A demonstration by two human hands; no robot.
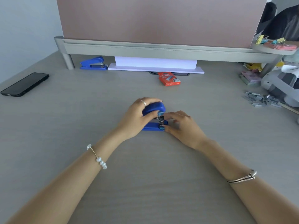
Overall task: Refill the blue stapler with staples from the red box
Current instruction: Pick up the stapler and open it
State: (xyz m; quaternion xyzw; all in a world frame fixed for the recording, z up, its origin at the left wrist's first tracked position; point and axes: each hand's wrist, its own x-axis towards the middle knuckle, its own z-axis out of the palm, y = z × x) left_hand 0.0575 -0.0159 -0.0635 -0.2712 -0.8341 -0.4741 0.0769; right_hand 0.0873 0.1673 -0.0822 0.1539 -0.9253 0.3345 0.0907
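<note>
A blue stapler (155,109) stands on the grey desk in the middle of the view. My left hand (135,119) is wrapped around its domed top from the left. My right hand (181,125) touches its front end, with fingertips at the metal staple channel (160,118) and thumb at the blue base (151,126). Whether staples are between the right fingers I cannot tell. The red staple box (169,78) lies farther back, slightly right of the stapler, apart from both hands.
A second blue stapler (93,63) sits at the back left under the partition rail. A black phone (25,84) lies far left. Loose staple strips (260,98) are piled at the right, beside a grey device (279,84). A white paper stack (156,65) lies at the back.
</note>
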